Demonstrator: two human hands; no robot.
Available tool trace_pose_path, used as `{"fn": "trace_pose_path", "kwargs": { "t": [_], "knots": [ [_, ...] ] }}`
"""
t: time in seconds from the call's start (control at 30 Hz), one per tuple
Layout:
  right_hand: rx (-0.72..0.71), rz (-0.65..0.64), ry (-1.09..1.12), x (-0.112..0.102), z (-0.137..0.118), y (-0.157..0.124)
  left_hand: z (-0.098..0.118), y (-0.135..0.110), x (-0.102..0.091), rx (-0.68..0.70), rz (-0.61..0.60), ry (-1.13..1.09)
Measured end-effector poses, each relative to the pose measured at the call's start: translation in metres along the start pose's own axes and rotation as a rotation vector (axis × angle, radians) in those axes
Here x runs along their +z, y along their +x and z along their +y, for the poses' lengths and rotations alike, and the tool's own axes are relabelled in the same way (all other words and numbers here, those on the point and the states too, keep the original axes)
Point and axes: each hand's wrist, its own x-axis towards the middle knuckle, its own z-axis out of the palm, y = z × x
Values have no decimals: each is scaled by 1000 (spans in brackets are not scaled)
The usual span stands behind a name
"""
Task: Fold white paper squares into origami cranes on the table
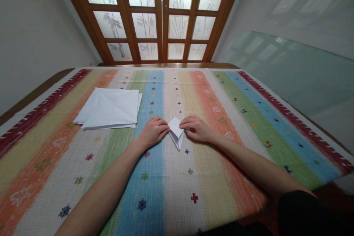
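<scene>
Nearest you, at the lower right, a dark sleeve (298,214) covers the upper part of your right arm, while your left forearm lies bare, slanting in from the bottom edge. Under both arms spreads a striped tablecloth (177,191) in blue, cream, yellow, orange and green, dotted with small stars and crosses.

Further up, your two hands meet at a small folded paper (176,131), white and kite-shaped, in the middle of the cloth on a cream stripe. Its long point is toward you, its blunter point away, and the front layers stand slightly apart. Your left hand (155,131) pinches its left corner, fingers curled together; your right hand (197,128) grasps the right corner between thumb and fingers. Both hands rest low, close to the cloth.

Beyond your left hand and off to its left, a loose stack of white sheets (110,107) lies flat, its edges unevenly lined up and a few corners sticking out.

Past the cloth's dark red side borders you see the brown table edge (49,83). Behind the table stand wooden doors (159,25) with frosted panes bearing plant designs; at the right, a greenish glass panel (276,66) shows reflections.
</scene>
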Motion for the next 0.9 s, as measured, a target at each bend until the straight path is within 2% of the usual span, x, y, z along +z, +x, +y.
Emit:
{"fn": "trace_pose_path", "kwargs": {
  "t": [0.27, 0.43, 0.6, 0.8, 0.9],
  "knots": [
    [126, 38, -65, 0, -2, 3, -1, 2, 4, -46, 17, 47],
    [252, 54, -113, 3, -1, 6, 2, 9, 5, -214, -12, 20],
    [343, 68, -152, 6, -11, 6, 6, 16, 9, -376, -43, 25],
    [482, 70, -317, 13, -26, 12, 11, 18, 12, -444, -9, 112],
    [520, 85, -404, 18, -28, 15, 10, 17, 12, -435, 12, 118]
  ]
}}
